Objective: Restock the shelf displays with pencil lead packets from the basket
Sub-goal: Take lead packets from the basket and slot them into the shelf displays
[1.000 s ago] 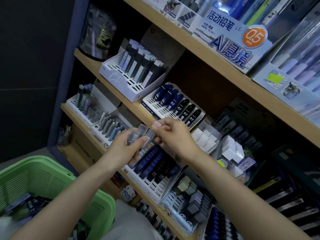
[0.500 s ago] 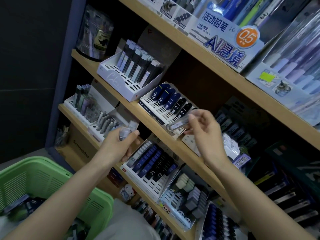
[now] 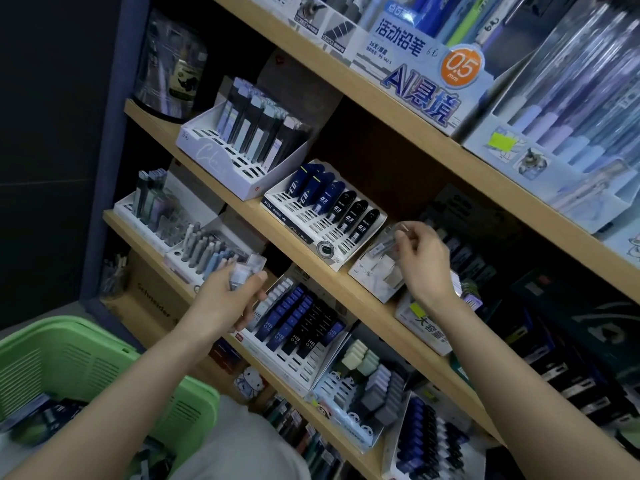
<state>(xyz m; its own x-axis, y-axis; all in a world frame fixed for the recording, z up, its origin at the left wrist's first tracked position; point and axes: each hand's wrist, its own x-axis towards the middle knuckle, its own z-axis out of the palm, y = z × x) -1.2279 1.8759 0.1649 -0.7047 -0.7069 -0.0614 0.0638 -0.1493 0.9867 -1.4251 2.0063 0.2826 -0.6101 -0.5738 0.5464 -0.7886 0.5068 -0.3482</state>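
Pinching one clear lead packet (image 3: pixel 383 245), the right hand (image 3: pixel 420 261) has moved away from the left hand (image 3: pixel 221 303) to the white tray (image 3: pixel 375 284) just right of the 03 rack (image 3: pixel 300 233), placement likely imminent; the left hand grips spare packets (image 3: pixel 247 271) below-left of that rack.

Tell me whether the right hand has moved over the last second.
Yes. The right hand, pinching a clear packet, went rightward: from below the 03 lead display to the white display box just right of it.
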